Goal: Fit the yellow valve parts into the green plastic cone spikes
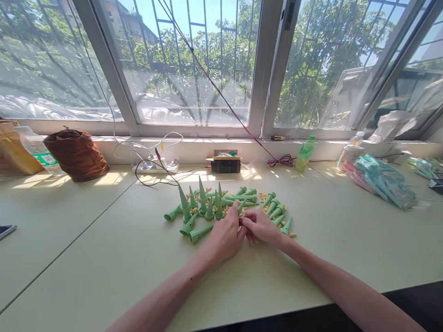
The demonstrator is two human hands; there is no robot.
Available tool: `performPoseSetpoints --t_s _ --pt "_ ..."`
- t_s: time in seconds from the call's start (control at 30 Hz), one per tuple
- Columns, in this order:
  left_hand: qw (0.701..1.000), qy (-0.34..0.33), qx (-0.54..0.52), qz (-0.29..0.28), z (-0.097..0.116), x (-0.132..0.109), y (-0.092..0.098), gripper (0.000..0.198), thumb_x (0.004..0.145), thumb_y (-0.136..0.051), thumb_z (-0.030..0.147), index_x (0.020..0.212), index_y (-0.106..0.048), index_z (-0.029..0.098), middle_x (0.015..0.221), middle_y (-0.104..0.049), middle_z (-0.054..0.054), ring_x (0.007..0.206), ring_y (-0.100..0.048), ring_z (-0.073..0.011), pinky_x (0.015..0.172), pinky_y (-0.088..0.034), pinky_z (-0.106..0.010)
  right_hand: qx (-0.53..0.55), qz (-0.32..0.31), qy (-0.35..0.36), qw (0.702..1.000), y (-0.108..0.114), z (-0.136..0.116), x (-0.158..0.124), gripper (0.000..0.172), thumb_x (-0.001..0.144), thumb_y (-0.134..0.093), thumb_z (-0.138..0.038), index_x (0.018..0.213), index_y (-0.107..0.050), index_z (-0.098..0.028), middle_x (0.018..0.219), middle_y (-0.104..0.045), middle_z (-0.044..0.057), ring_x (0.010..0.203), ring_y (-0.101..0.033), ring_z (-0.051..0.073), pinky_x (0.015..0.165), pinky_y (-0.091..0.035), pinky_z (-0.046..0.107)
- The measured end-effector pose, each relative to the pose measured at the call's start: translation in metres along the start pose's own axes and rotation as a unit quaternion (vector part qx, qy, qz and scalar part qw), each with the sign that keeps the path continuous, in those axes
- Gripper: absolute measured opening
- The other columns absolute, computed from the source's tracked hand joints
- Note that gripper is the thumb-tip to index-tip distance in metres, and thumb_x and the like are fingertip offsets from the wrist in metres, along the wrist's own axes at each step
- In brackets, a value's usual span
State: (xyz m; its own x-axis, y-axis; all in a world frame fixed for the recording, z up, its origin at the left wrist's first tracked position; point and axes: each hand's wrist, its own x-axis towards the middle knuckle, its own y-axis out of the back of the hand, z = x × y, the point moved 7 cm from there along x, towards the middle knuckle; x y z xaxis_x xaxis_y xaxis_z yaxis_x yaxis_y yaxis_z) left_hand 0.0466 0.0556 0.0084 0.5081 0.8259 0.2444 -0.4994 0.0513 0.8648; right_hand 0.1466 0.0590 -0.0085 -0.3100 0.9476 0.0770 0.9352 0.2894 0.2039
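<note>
A heap of several green cone-shaped plastic spikes (207,205) lies on the pale table (104,258), some upright, some on their sides, mixed with small yellow plastic pieces (262,197). My left hand (224,237) and my right hand (263,227) meet at the near edge of the heap, fingertips pinched together. What they pinch is too small to make out. More green spikes (277,210) lie just beyond my right hand.
A brown bag (76,153) and a water bottle (38,150) stand at the back left. A power strip with cables (154,165), a small box (225,162), a green bottle (304,154) and teal packets (384,180) line the window side. A phone (7,229) lies far left.
</note>
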Motion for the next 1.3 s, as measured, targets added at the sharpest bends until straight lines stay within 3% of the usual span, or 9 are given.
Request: performPoseSetpoints --t_s 0.2,0.37,0.63,0.97,1.13,1.3 --pt "1.000 0.004 0.024 -0.015 0.001 0.000 0.002 0.059 0.095 -0.039 0.031 0.149 -0.029 0.010 0.131 -0.059 -0.024 0.094 -0.071 -0.0346 0.075 -0.051 -0.040 -0.060 0.017 0.012 0.998 0.002 -0.004 -0.003 0.028 0.085 -0.047 -0.020 0.058 -0.049 -0.020 0.041 -0.053 -0.004 0.032 -0.046 0.010 0.034 -0.033 0.021" --pt "0.999 0.000 0.037 -0.021 0.001 0.001 0.002 0.060 0.093 -0.042 0.028 0.149 -0.028 0.012 0.130 -0.062 -0.020 0.094 -0.071 -0.0311 0.074 -0.051 -0.035 -0.095 0.030 0.020 0.995 0.002 -0.011 -0.005 0.027 0.084 -0.048 -0.019 0.057 -0.047 -0.021 0.041 -0.052 -0.004 0.034 -0.049 0.011 0.036 -0.034 0.021" --pt "0.997 -0.013 0.071 -0.035 0.002 0.000 -0.001 0.064 0.091 -0.044 0.026 0.150 -0.025 0.012 0.123 -0.065 -0.020 0.090 -0.071 -0.0325 0.070 -0.050 -0.034 -0.167 0.058 0.047 0.983 0.005 -0.016 -0.007 0.029 0.083 -0.048 -0.017 0.056 -0.040 -0.021 0.042 -0.052 -0.004 0.036 -0.050 0.011 0.041 -0.035 0.022" --pt "0.996 -0.026 0.073 -0.047 0.000 0.000 -0.002 0.062 0.091 -0.041 0.025 0.149 -0.025 0.009 0.113 -0.069 -0.019 0.092 -0.070 -0.0330 0.073 -0.050 -0.036 -0.236 0.079 0.095 0.964 0.008 -0.021 -0.006 0.030 0.080 -0.049 -0.016 0.054 -0.036 -0.020 0.046 -0.046 -0.004 0.045 -0.041 0.010 0.047 -0.029 0.024" --pt "0.998 -0.022 0.039 -0.054 0.000 0.001 -0.003 0.061 0.093 -0.039 0.027 0.149 -0.024 0.008 0.109 -0.069 -0.019 0.092 -0.069 -0.0331 0.075 -0.050 -0.039 -0.236 0.090 0.110 0.961 0.008 -0.026 -0.008 0.034 0.083 -0.051 -0.018 0.053 -0.035 -0.020 0.046 -0.045 -0.004 0.045 -0.041 0.009 0.047 -0.029 0.023" --pt "0.995 -0.020 -0.098 -0.024 -0.004 0.005 -0.002 0.057 0.098 -0.035 0.035 0.148 -0.017 0.012 0.088 -0.069 -0.008 0.085 -0.066 -0.0248 0.082 -0.050 -0.040 -0.134 0.056 0.102 0.984 0.007 -0.030 -0.010 0.043 0.098 -0.045 -0.035 0.058 -0.049 -0.018 0.050 -0.056 -0.002 0.039 -0.049 0.009 0.045 -0.038 0.022"
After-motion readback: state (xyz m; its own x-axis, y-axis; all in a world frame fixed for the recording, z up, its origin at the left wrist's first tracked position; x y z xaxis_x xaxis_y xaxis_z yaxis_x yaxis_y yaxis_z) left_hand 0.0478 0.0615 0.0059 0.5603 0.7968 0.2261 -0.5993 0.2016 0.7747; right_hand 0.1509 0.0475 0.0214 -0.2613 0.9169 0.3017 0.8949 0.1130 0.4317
